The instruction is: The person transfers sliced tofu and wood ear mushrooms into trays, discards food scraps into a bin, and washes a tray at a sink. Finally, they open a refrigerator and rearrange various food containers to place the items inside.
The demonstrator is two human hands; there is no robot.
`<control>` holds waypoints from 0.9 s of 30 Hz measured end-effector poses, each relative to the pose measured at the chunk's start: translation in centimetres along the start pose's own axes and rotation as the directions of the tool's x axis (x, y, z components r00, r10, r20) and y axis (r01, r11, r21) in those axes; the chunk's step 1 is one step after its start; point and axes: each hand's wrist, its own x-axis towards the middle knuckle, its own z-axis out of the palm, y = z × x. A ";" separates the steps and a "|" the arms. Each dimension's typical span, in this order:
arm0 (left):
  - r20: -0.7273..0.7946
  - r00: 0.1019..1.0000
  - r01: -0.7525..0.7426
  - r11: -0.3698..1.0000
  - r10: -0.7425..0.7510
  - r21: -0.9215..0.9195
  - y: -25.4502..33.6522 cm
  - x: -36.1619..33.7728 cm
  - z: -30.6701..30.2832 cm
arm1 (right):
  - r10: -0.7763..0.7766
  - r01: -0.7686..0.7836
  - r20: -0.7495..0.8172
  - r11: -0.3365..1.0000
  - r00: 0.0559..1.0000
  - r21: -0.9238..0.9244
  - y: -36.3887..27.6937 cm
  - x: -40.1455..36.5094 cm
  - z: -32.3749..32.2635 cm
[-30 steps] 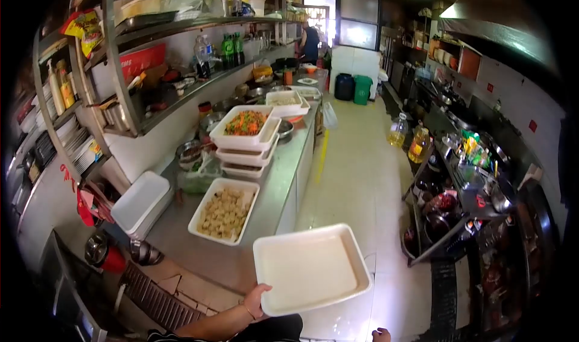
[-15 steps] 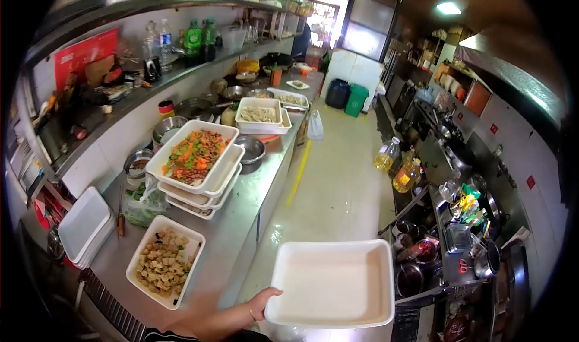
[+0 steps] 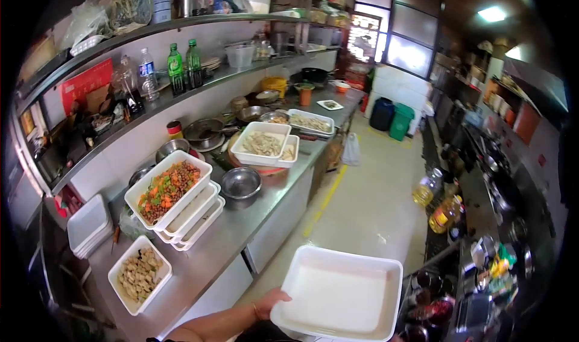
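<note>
Beside the steel counter [image 3: 193,269], bottom centre: clasping white tray [image 3: 344,297] by left rim in closed left hand [image 3: 275,301], probably to clear stacked trays [image 3: 194,214]; cannot see right hand.

Left fingers [image 3: 281,297] on the edge of a white tray [image 3: 341,295] beside a steel counter [image 3: 196,274]

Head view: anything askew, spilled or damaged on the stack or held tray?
The filled top tray sits offset over the lower trays, which jut out at the right, so their edges don't line up. Nothing odd stands out on the held tray.
</note>
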 end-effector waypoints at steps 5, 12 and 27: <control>-0.034 0.997 -0.078 0.971 0.072 -0.226 5.6 1.4 1.7 | -0.283 0.312 0.604 0.948 0.745 0.060 -26.8 -0.6 18.4; -0.043 0.983 -0.184 0.963 0.179 -0.197 13.8 8.9 -4.5 | -0.202 0.411 0.771 0.908 0.604 -0.084 -39.0 5.3 35.5; -0.634 -0.091 -0.936 0.152 0.768 0.319 44.2 19.1 -9.8 | -0.365 0.474 0.742 0.878 0.562 0.073 -52.0 9.7 71.2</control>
